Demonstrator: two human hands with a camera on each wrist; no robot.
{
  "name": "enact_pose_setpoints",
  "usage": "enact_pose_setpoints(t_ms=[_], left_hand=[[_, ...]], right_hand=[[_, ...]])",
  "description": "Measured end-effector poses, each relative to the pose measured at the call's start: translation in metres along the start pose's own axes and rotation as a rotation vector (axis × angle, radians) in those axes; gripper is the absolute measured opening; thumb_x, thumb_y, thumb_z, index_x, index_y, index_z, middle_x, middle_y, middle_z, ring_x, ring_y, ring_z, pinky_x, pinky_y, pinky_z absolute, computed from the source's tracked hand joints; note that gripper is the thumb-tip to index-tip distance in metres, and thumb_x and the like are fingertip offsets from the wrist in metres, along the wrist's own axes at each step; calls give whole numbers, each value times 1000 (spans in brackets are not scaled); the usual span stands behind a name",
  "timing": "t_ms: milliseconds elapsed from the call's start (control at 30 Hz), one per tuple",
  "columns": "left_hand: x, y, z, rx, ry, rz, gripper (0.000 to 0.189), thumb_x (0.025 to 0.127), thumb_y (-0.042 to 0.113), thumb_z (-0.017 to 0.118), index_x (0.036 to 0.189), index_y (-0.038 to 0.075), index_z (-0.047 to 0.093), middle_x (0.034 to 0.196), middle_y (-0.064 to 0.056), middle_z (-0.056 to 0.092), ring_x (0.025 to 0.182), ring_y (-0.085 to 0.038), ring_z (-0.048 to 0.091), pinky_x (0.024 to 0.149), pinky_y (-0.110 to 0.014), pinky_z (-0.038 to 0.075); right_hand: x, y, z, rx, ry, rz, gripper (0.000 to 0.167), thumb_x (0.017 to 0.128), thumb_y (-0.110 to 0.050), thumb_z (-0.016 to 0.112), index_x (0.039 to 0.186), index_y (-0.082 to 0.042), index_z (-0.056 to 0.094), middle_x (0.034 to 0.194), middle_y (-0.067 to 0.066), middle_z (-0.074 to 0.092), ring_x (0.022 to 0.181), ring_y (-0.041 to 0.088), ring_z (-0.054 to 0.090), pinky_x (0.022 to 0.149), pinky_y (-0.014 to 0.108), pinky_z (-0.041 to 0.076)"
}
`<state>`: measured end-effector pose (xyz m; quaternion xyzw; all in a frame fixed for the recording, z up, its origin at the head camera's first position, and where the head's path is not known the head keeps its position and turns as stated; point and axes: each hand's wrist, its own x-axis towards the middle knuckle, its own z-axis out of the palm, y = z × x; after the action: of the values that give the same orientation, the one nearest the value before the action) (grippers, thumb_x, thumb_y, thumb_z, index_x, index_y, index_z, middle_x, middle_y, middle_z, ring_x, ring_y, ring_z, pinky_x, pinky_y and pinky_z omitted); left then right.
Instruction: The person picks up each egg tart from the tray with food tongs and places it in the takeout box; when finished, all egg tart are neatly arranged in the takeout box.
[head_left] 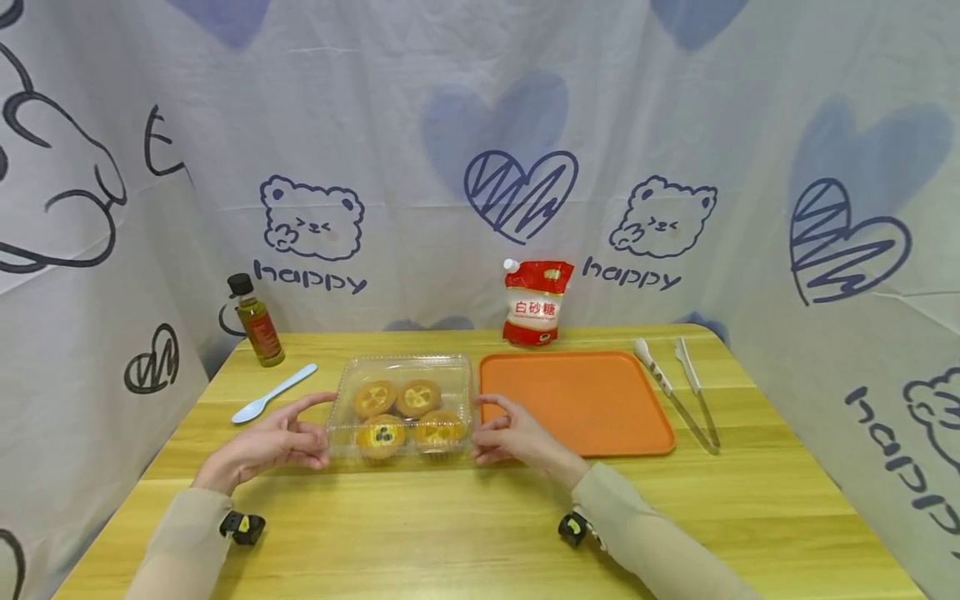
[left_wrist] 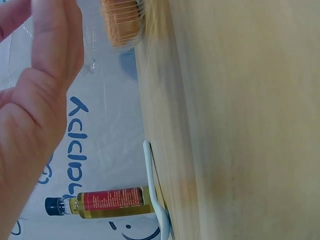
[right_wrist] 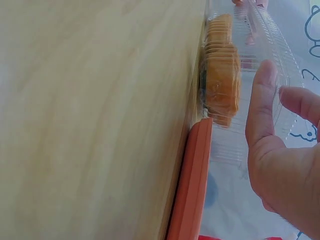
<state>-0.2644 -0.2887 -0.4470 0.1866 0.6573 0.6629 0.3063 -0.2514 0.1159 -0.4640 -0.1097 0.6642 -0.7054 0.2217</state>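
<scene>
A clear plastic clamshell box (head_left: 403, 363) lies on the table with several round golden tarts inside; one tart (head_left: 381, 437) carries dark dots on top. At the box's left side, my left hand (head_left: 277, 442) holds the edge, index finger reaching to the upper part and the other fingers curled lower down. My right hand (head_left: 517, 437) grips the opposite side; in the right wrist view its thumb and a finger (right_wrist: 262, 100) are at the lid's rim. The left fingertips are cut off in the left wrist view.
Right of the box is an orange tray (head_left: 573, 404), with metal tongs (head_left: 686, 400) beyond it. A red and white pouch (head_left: 534, 304) stands behind the tray. An oil bottle (head_left: 261, 325) and a pale blue spoon (head_left: 273, 393) are on the left.
</scene>
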Motion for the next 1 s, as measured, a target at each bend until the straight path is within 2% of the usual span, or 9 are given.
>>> enact_pose_setpoints(t_ms=[200,433,700,900,1000], left_hand=[[-2,0,1,-32,-17,6,84,96,-6,52,155,7,-6,92,-8,66,87,-26,71,81,-37,60],[-3,-1,3,-26,11,5,86,92,-8,56,155,7,0,91,-7,66,85,-24,71,80,-35,60],[6,-1,6,51,52,-21,86,89,-9,60,155,6,7,88,-5,64,83,-22,68,81,-37,60],[5,2,5,47,39,-23,87,89,-9,60,155,5,5,87,-7,65,82,-23,69,79,-38,61],[5,3,1,100,40,-19,82,92,-4,60,155,6,9,90,-10,67,82,-24,69,77,-38,61]], right_hand=[[0,-1,3,31,-1,5,67,89,5,63,148,-8,32,93,11,64,77,24,70,78,42,61],[1,2,5,40,13,-10,66,90,6,61,147,-7,32,89,10,65,76,23,71,75,39,61],[-4,1,5,24,63,-30,66,88,10,61,146,-1,34,84,8,62,71,20,70,74,38,62],[-5,1,4,23,60,-26,67,88,8,63,148,-3,34,87,8,62,73,20,71,74,37,62],[-5,2,3,7,59,-22,67,89,5,64,148,-5,34,89,10,65,75,21,71,74,38,62]])
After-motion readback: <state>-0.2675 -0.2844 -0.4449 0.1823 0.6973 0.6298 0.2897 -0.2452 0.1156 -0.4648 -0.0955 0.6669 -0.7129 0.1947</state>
